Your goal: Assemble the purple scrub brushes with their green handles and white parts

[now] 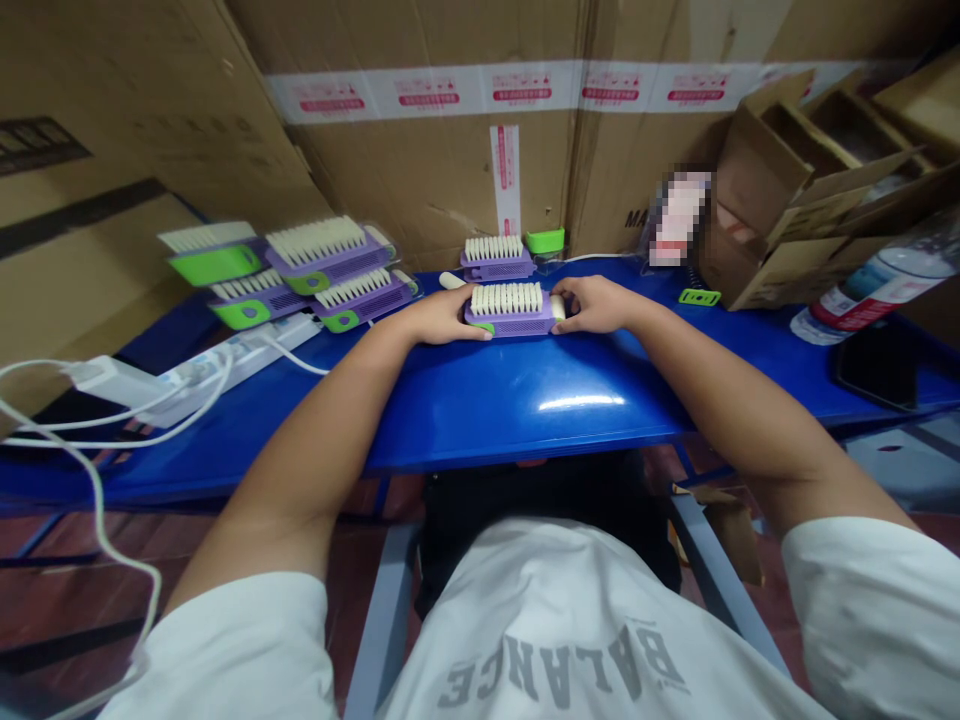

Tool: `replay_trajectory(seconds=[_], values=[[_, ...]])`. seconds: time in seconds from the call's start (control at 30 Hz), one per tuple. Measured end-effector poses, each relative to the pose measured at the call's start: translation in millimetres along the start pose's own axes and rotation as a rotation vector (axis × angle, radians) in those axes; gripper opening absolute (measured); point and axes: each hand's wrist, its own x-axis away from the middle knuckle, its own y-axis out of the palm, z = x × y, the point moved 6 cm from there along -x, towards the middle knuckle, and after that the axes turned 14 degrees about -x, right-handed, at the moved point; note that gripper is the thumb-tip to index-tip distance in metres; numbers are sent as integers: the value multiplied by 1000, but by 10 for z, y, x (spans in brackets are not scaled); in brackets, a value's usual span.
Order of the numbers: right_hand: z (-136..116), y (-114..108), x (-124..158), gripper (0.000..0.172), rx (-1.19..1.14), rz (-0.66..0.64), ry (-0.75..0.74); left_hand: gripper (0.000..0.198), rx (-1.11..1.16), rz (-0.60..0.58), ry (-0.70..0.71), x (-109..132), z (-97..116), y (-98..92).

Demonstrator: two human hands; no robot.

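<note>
Purple-bodied, a scrubbing brush (510, 318) is held bristles up at the middle of the blue tabletop (480, 405), its left end grasped by the fingers of the left hand (444, 316), its right end by those of the right hand (598, 304). Similar brushes (334, 268) are piled left, near a power strip (246, 360).

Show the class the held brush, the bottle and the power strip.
Held brush (516, 324): head view, on its purple body.
Bottle (864, 298): head view, on its label.
Power strip (247, 359): head view, on its white casing.
</note>
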Motion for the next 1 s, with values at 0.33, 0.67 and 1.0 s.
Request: replay_trajectory(seconds=[0.33,0.67,1.0], values=[[16,-1,-2,82,-18,8,-9,103,14,9,10,1,-5,4],[4,-7,3,80,-12,2,9,102,9,-8,-4,2,6,0],[-55,3,27,82,18,-18,29,101,5,-9,3,-1,-2,11]])
